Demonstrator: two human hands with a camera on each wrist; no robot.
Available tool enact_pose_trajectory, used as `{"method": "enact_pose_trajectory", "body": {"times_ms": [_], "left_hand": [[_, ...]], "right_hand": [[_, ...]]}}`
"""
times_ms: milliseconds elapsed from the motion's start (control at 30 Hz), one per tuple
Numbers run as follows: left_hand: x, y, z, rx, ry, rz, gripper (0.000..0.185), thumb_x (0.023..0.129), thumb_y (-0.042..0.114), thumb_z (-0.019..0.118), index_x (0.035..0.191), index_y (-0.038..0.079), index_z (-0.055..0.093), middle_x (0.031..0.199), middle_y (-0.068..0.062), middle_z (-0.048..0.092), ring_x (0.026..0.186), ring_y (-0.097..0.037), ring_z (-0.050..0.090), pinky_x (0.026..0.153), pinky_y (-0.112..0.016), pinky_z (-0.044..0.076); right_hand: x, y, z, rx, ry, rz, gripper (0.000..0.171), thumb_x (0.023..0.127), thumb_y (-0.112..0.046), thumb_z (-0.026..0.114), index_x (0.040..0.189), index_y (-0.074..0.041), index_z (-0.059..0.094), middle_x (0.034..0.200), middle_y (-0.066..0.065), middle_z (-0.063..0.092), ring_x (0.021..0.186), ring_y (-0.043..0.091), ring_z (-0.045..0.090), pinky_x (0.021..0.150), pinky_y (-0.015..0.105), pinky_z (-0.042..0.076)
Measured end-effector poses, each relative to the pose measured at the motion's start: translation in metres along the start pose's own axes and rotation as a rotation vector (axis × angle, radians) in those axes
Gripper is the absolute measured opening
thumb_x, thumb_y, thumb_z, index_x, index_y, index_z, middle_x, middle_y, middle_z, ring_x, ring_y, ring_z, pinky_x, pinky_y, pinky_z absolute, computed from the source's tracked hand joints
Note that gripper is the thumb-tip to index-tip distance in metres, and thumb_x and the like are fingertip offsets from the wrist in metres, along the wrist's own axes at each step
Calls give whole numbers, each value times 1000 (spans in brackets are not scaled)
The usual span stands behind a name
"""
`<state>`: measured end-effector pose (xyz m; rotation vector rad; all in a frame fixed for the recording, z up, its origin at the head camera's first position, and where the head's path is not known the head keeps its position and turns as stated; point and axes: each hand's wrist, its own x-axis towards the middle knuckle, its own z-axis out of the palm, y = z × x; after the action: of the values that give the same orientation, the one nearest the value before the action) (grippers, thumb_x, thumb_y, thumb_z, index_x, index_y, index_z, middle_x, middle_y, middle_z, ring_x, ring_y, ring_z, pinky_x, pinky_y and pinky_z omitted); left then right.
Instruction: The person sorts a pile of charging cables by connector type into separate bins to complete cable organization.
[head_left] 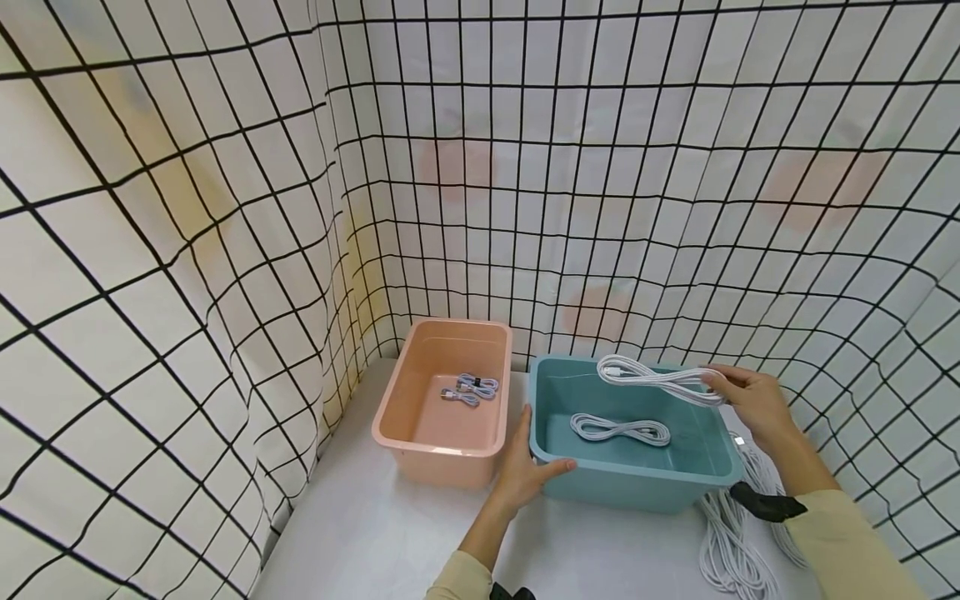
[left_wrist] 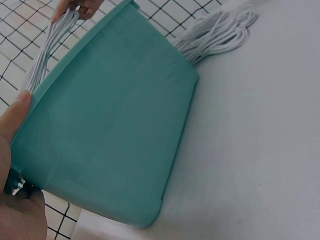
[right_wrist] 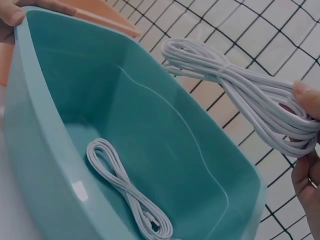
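Observation:
My right hand (head_left: 752, 406) pinches one end of a coiled white cable (head_left: 637, 375), tied at its middle, above the back of the teal bin (head_left: 622, 477). In the right wrist view, thumb and fingers close round the loops of this cable (right_wrist: 260, 100). Another coiled white cable (head_left: 619, 429) lies on the bin floor. My left hand (head_left: 522, 471) grips the bin's near left corner, its thumb over the front rim and fingers along the left side. The left wrist view shows the thumb (left_wrist: 16, 112) on the rim.
A peach bin (head_left: 450, 458) stands left of the teal one, with small grey cables (head_left: 477, 386) inside. Several coiled white cables (head_left: 731, 542) lie on the white table (head_left: 360, 533) at the right. Black netting (head_left: 525, 196) over white cloth encloses the back and sides.

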<state>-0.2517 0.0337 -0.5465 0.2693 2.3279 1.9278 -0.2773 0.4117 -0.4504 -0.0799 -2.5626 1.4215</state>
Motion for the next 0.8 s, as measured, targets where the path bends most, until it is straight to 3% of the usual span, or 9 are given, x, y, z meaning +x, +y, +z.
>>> {"method": "enact_pose_trajectory", "body": {"times_ms": [133, 300, 433, 567, 800], "left_hand": [[0, 1, 0, 6, 1, -1, 119, 80, 40, 91, 168, 20, 14, 171, -6, 19, 153, -34, 24, 116, -59, 30], [0, 0, -1, 0, -4, -2, 119, 80, 43, 91, 168, 26, 13, 171, -4, 18, 154, -32, 23, 117, -57, 29], [-2, -2, -2, -8, -1, 0, 118, 80, 42, 90, 168, 26, 13, 171, -4, 18, 153, -32, 23, 117, -57, 29], [-3, -3, -1, 1, 8, -2, 119, 79, 42, 91, 168, 23, 14, 171, -5, 18, 153, -33, 24, 116, -58, 30], [0, -3, 1, 6, 9, -4, 119, 80, 44, 90, 168, 23, 14, 171, -4, 19, 153, -33, 25, 115, -59, 31]], "right_hand": [[7, -4, 8, -38, -21, -20, 64, 103, -47, 62, 142, 4, 59, 119, 7, 68, 99, 6, 56, 98, 68, 43], [19, -4, 18, -62, -47, -4, 67, 103, -51, 60, 144, 2, 57, 137, 29, 59, 118, 37, 56, 100, 68, 42], [27, 4, 25, -121, -70, 10, 73, 103, -54, 57, 154, -2, 47, 145, 31, 52, 132, 53, 46, 102, 73, 37], [26, 12, 27, -205, -42, -11, 70, 106, -48, 55, 156, -1, 42, 142, 33, 53, 130, 56, 47, 98, 75, 38], [18, 7, 25, -233, -37, -68, 60, 107, -41, 56, 148, 3, 51, 132, 33, 60, 120, 53, 55, 90, 68, 48]]}}
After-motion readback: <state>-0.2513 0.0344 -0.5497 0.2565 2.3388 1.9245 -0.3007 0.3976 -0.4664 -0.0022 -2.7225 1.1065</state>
